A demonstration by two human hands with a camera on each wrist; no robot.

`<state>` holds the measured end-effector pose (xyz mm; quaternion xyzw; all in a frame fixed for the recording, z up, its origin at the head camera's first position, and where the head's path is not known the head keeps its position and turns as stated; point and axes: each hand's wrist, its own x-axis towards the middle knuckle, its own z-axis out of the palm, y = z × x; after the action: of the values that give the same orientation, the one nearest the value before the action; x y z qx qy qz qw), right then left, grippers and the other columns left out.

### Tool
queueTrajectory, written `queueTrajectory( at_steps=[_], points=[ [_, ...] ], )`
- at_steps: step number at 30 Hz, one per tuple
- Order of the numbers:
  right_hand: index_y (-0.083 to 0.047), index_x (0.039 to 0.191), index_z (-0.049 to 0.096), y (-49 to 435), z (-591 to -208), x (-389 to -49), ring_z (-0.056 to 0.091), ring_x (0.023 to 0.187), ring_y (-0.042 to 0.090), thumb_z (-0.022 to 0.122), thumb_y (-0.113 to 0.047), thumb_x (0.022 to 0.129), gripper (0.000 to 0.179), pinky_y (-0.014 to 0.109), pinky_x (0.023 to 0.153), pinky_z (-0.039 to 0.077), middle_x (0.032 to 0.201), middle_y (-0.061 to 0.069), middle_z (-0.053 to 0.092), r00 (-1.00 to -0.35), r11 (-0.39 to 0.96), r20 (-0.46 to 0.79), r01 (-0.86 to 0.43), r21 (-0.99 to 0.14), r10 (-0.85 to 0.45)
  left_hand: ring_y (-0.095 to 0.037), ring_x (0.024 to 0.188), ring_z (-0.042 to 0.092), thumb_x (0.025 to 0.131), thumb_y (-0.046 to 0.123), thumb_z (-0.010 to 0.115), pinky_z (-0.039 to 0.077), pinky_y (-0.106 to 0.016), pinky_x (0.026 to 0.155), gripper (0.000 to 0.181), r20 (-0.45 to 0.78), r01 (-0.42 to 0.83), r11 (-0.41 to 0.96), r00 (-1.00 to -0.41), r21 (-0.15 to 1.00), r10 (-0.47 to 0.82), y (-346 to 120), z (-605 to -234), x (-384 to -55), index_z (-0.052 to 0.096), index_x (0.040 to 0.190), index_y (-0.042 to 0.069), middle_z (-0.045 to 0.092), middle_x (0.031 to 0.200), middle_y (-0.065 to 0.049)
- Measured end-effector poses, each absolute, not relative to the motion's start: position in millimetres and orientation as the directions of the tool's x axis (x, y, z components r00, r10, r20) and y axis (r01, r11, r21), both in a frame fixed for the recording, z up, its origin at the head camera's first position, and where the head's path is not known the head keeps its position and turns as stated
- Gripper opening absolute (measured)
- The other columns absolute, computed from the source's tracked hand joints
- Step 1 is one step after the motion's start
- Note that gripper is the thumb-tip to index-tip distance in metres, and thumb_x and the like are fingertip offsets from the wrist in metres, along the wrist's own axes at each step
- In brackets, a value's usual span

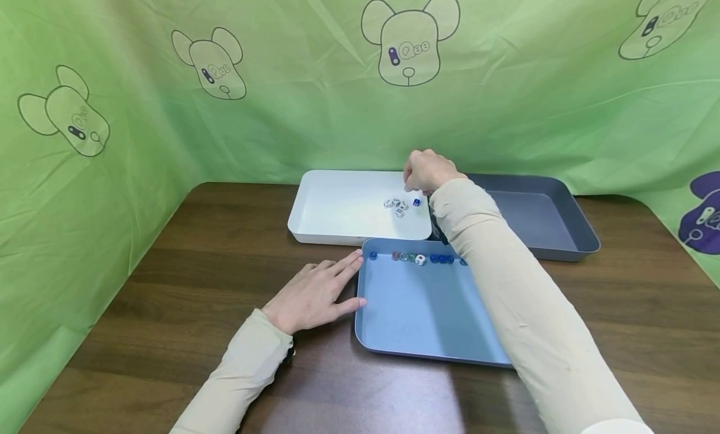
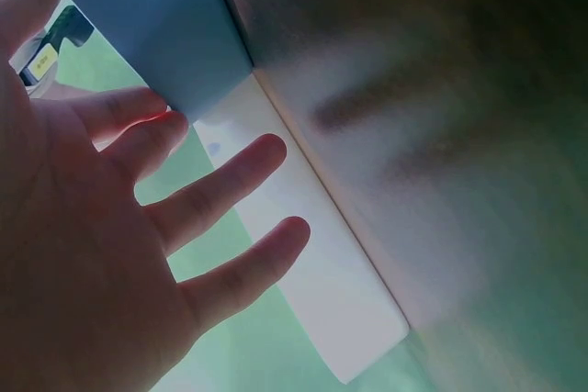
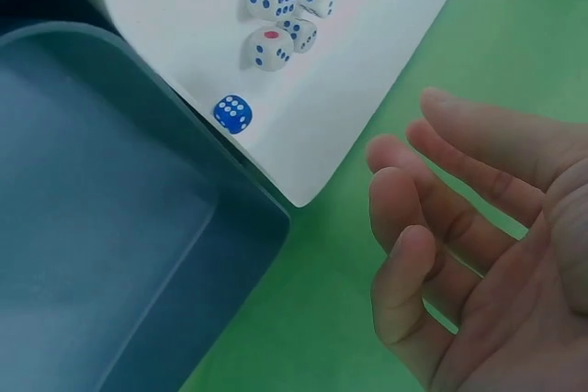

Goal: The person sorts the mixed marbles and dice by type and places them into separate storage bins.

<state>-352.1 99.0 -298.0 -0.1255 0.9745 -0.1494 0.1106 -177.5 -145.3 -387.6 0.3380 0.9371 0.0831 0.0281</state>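
My right hand (image 1: 432,171) hovers over the back right corner of the white tray (image 1: 332,199). Its fingers curl loosely and hold nothing in the right wrist view. Below lie a blue die (image 3: 232,114) with white pips, close to the tray wall, and several white dice (image 3: 271,49) bunched together. My left hand (image 1: 315,296) lies at the left edge of the light blue tray (image 1: 416,324), fingers spread, fingertips right at the rim. Along that tray's far side run a white die (image 1: 420,259) and several small round glassy pieces (image 1: 442,259), blue, pinkish, clear and green.
A dark grey tray (image 1: 534,218) stands at the back right beside the white one, partly behind my right sleeve (image 1: 523,309). All three trays sit close together on a brown wooden table (image 1: 185,259). A green printed curtain (image 1: 304,109) hangs behind and at the left.
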Motion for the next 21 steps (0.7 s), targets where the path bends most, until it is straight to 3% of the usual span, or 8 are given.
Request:
queueTrajectory(
  at_steps=[8,21],
  points=[
    [-0.002,0.100,0.074,99,-296,-351,0.064,0.067,0.021,0.070,-0.006,0.092,0.010,0.038,0.067,0.047,0.098,0.014,0.066,-0.941,0.917,-0.170,-0.224,-0.329,-0.291,-0.035,0.131,0.052,0.103,0.058,0.048,0.044,-0.055,0.103,0.077,0.004,0.627,0.759,-0.772,0.177,0.636,-145,-388,-177,0.035,0.158,0.007,0.027,0.165,-0.006],
    [0.002,0.112,0.072,110,-302,-337,0.069,0.076,0.028,0.069,-0.008,0.093,0.022,0.047,0.077,0.052,0.111,0.020,0.069,-0.922,0.881,-0.101,-0.320,-0.348,-0.375,-0.035,0.132,0.052,0.103,0.058,0.047,0.044,-0.054,0.103,0.076,0.001,0.631,0.758,-0.769,0.167,0.639,-146,-388,-178,0.034,0.158,0.007,0.026,0.166,-0.005]
  ],
)
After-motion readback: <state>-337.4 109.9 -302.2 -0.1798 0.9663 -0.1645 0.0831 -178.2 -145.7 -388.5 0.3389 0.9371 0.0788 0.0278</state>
